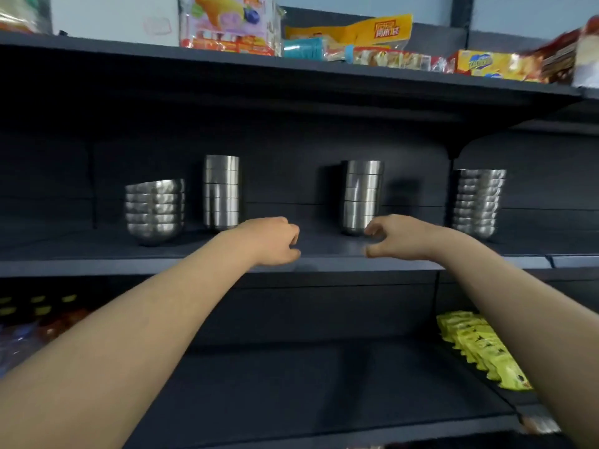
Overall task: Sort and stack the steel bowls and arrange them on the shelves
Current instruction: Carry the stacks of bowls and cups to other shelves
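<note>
Reaching over the dark middle shelf (97, 254) with left hand (275, 241) and right hand (398, 238); held nothing in either grip, fingers loosely curled. Saw the steel bowls (221, 192) in four separate stacks along the back of that shelf. Noted snack packets (356, 43) on the upper shelf (129, 53), yellow packets (479, 348) on the lower shelf (291, 384).

Right hand (399, 238) partly hides one bowl stack (362, 196).

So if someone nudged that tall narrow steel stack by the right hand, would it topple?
Probably tippy: the tall narrow stack stands high on a small base. Its polished steel looks slippery, so pieces may slide apart.
</note>
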